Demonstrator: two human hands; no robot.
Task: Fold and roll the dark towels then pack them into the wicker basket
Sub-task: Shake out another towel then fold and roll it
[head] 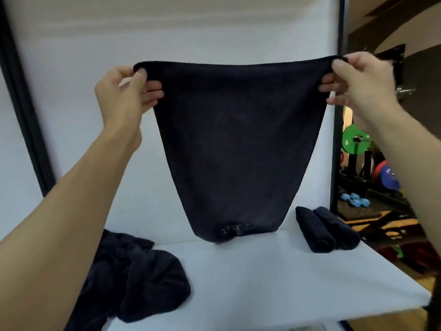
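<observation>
We hold a dark towel (pixel 238 144) up in the air, our left hand (pixel 124 96) pinching one top corner and our right hand (pixel 358 84) the other, with the top edge stretched nearly straight between them. The cloth is plain navy-black and hangs flat, narrowing downward to a bunched end at the white table (pixel 262 283). Two rolled towels (pixel 327 230) lie side by side below the right grip, and a loose heap of towels (pixel 133 271) lies below the left.

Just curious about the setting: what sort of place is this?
Probably a gym: a round green weight plate and small light-blue dumbbells show behind the white table, which holds rolled dark towels.
</observation>
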